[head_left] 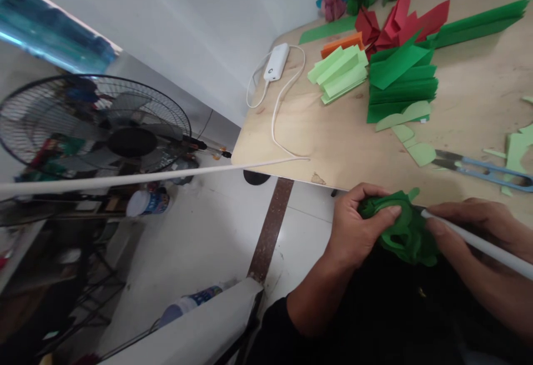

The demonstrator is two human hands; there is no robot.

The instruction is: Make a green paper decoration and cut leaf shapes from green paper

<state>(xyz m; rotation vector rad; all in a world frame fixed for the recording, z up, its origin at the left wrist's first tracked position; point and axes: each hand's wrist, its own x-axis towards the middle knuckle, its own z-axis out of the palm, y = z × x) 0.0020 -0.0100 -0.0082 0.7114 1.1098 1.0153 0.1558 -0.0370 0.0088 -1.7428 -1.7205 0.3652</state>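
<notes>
Just off the table's front edge, my left hand (356,223) grips a green layered paper cutout (406,237), its thumb pressed on the top sheets. The cutout has curled, rounded edges and a lighter green piece on top. My right hand (478,237) is closed around a slim white pen-like stick (470,234), whose dark tip points at the right side of the cutout. Whether the tip touches the paper I cannot tell. Beyond the right hand lie blue-handled snips (495,173), beside pale green rounded paper pieces (420,153).
On the wooden table (333,137) lie folded dark green paper (402,90), light green paper (341,73), red paper (402,23) and a white power bank (277,62). Its white cable (166,177) crosses leftward over the floor. A black fan (133,137) stands left.
</notes>
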